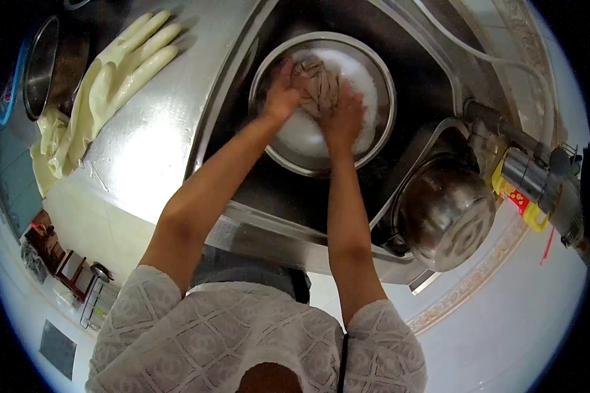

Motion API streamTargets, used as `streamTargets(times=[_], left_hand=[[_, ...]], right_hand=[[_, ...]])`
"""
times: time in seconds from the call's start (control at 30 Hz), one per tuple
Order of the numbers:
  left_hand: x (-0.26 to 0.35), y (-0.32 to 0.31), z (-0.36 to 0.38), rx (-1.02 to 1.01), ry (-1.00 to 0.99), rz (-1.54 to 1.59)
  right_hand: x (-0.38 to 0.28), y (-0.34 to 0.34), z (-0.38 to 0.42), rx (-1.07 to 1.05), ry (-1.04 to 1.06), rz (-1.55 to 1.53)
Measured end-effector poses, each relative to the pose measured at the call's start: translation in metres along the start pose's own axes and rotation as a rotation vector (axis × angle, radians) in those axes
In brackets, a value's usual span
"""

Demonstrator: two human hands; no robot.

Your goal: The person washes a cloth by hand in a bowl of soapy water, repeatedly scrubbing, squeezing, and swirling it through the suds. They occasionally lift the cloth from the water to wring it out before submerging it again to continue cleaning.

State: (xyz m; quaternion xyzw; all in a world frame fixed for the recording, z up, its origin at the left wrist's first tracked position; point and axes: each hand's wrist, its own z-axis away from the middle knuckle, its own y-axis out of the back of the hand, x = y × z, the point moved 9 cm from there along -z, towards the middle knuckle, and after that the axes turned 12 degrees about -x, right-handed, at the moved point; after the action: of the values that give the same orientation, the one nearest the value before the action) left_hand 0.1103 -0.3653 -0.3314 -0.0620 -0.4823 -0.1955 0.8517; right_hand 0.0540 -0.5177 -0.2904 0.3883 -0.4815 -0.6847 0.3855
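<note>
Over the stainless-steel sink (255,190), seen from the head camera: a round steel basin (383,98) full of white suds sits in the sink well, and a bunched grey-brown cloth (318,85) lies in the middle of it, above the foam. The left hand (280,98) is curled closed around the cloth's left side; the right hand (343,118) is closed on its lower right, fingers folded into the fabric. Both forearms reach straight down into the basin.

Likely faults, as judged from this pose: hard wringing could slop suds over the basin's rim into the sink, and the wet cloth could slip from soapy fingers and drop back into the foam. The basin could also tip or skid in the sink well if pressed off-centre (it looks loosely seated).

Surroundings: a domed polished steel pot lid (447,219) rests at the sink's right corner, just beside the right forearm, crowding that side. A yellow bottle (519,200) stands behind the lid near the tap pipe (537,173). Pale yellow rubber gloves (111,82) lie on the steel drainboard to the left, well apart, beside a steel pot (46,62).
</note>
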Motion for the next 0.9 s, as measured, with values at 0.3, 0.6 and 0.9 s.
streamTargets(times=[0.3,0.6,0.9], left_hand=[[-0.034,-0.022,0.028,0.003,0.385,0.353],[-0.014,-0.034,0.033,-0.032,0.386,0.512],[0.003,-0.064,0.026,-0.404,0.436,1.352]], right_hand=[[0.034,-0.129,-0.020,-1.191,-0.622,0.131],[0.024,-0.048,-0.016,-0.087,-0.165,-0.261],[-0.084,0.087,0.063,-0.116,0.799,-0.460]])
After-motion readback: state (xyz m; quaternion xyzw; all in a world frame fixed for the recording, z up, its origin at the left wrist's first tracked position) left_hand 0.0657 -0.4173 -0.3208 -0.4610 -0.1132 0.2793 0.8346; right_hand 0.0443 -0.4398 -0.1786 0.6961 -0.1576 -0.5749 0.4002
